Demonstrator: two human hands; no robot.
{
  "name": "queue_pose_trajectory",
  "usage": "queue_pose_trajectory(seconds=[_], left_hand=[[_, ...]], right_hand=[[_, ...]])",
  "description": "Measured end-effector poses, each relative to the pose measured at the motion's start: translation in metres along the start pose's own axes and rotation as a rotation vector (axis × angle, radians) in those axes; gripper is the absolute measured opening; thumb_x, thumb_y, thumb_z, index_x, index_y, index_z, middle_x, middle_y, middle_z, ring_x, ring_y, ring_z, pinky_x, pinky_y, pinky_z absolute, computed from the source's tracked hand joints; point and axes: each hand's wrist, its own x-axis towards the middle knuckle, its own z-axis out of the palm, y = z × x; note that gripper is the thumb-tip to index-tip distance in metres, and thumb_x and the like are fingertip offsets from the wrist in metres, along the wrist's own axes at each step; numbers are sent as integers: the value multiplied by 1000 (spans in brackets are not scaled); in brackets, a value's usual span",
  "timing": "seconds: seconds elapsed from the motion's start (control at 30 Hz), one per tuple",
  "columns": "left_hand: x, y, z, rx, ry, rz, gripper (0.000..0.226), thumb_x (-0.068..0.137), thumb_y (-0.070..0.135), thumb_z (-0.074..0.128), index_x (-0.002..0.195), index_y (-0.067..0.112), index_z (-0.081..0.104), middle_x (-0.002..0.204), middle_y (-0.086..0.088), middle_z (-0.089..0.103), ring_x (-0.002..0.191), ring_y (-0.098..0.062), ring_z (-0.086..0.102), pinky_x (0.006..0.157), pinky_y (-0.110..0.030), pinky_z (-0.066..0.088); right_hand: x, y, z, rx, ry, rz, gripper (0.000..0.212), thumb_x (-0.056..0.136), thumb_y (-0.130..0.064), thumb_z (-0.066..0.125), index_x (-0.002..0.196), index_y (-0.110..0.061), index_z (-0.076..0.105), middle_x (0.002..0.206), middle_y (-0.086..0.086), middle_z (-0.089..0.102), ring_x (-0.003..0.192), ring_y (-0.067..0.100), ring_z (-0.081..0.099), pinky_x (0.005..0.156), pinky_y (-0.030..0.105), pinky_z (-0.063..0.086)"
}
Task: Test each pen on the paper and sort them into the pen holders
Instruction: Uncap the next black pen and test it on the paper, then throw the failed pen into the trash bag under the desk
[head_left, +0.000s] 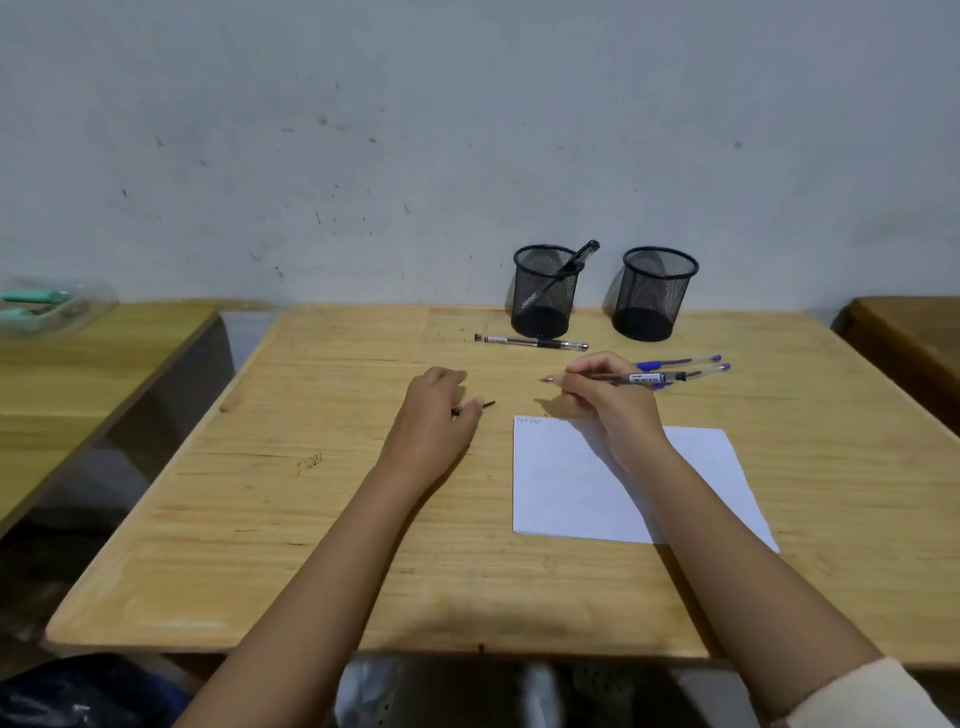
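Note:
My right hand (602, 400) holds an uncapped clear pen (631, 378) level above the top edge of the white paper (571, 483), tip pointing left. My left hand (434, 408) is closed on a small black pen cap (485, 404), resting on the wooden table (311, 519). Faint scribbles mark the paper's top left corner. Two black mesh pen holders stand at the back: the left holder (545, 291) has one black pen in it, the right holder (655, 293) looks empty. A black pen (530, 341) lies in front of the left holder. Two blue pens (691, 364) lie behind my right hand.
A wall rises right behind the holders. A second wooden table (78, 374) stands to the left with a clear plastic container (47, 309) on it. Another table's corner (909, 338) shows at the right. Dark bags lie on the floor below the near edge.

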Motion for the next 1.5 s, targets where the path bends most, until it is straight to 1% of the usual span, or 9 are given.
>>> queue_pose_trajectory(seconds=[0.17, 0.27, 0.37, 0.5, 0.67, 0.77, 0.9, 1.33, 1.5], left_hand=[[1, -6, 2, 63, -102, 26, 22, 92, 18, 54, 100, 0, 65, 106, -11, 65, 103, -25, 57, 82, -30, 42], [-3, 2, 1, -3, -35, 23, 18, 90, 11, 58, 100, 4, 71, 102, -9, 71, 98, -22, 63, 84, -28, 45], [-5, 8, 0, -115, -22, -32, 20, 87, 8, 62, 104, 7, 71, 104, -6, 71, 98, -15, 63, 84, -17, 43], [-10, 24, -3, -429, -10, -125, 17, 80, 7, 70, 97, 10, 73, 94, 2, 71, 90, -5, 63, 71, -4, 45], [-17, 45, -6, -706, -14, -176, 17, 78, 4, 71, 83, 20, 74, 91, 1, 72, 91, -11, 66, 72, -14, 49], [-19, 54, -11, -746, -53, -126, 18, 79, 1, 70, 84, 18, 72, 91, -1, 71, 87, -8, 65, 66, -9, 48], [-15, 55, -16, -667, -75, -12, 19, 77, 3, 72, 85, 21, 72, 87, 7, 71, 81, 2, 66, 72, -11, 48], [18, 73, -7, -849, -180, 65, 13, 79, 3, 69, 90, 9, 74, 87, -2, 73, 81, -7, 65, 75, -16, 51], [53, 80, 6, -1080, -193, -84, 15, 78, 0, 69, 86, 11, 74, 81, -1, 75, 79, -9, 68, 78, -19, 54]], right_hand=[[1, -11, -16, 6, -75, 24, 14, 75, 10, 65, 86, 1, 67, 87, 17, 67, 82, 23, 68, 73, 21, 57], [-4, -15, -22, -9, -90, 45, 14, 74, 11, 66, 85, 3, 66, 87, 20, 67, 79, 26, 68, 73, 23, 58], [-11, -18, -25, -33, -106, 47, 14, 73, 11, 68, 83, 2, 68, 85, 19, 70, 77, 28, 70, 73, 25, 58], [-22, -22, -24, -11, -120, 49, 13, 72, 12, 68, 81, 2, 69, 78, 16, 71, 72, 26, 70, 73, 26, 59], [-31, -28, -21, -2, -168, 0, 13, 73, 11, 68, 79, -1, 69, 80, 15, 72, 73, 25, 70, 73, 25, 58], [-35, -33, -20, 12, -179, -31, 13, 73, 10, 67, 79, -1, 68, 80, 13, 73, 72, 22, 70, 68, 22, 56], [-38, -40, -20, 25, -178, -47, 12, 74, 11, 66, 80, 1, 68, 76, 11, 73, 69, 21, 70, 67, 21, 56], [-15, -57, -33, 46, -175, -35, 12, 75, 12, 63, 78, 2, 67, 69, 11, 71, 64, 17, 69, 65, 19, 55], [13, -58, -36, 103, -139, -42, 12, 76, 11, 61, 85, 4, 65, 71, 7, 73, 64, 15, 69, 62, 16, 53]])
